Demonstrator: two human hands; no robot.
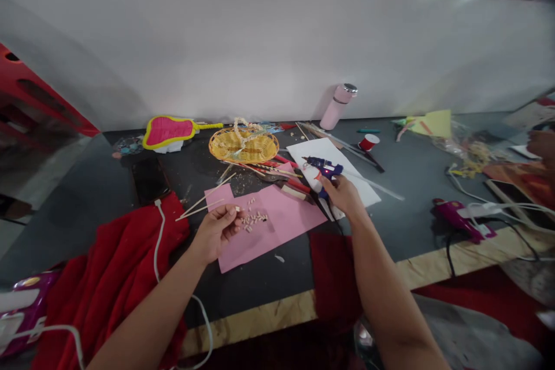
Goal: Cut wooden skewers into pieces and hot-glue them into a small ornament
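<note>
My left hand (217, 232) is closed, thumb and fingertips pinching a tiny cream-coloured piece (237, 208) over pink paper (292, 222). Beside those fingertips lies a small heap of similar short cream pieces (255, 219). My right hand (342, 193) is wrapped round a dark blue glue gun (323, 166), whose nozzle points left above a white sheet (362, 186). A small red light shows on the gun's body. Two thin wooden sticks (202, 206) lie just left of the pink paper.
Behind the papers stands a yellow woven basket (245, 153). A pink bottle (338, 107) leans near the wall, with a red thread spool (368, 142) nearby. Red cloth (117, 254) and a phone (150, 179) lie left. A purple device (462, 218) with cables lies right.
</note>
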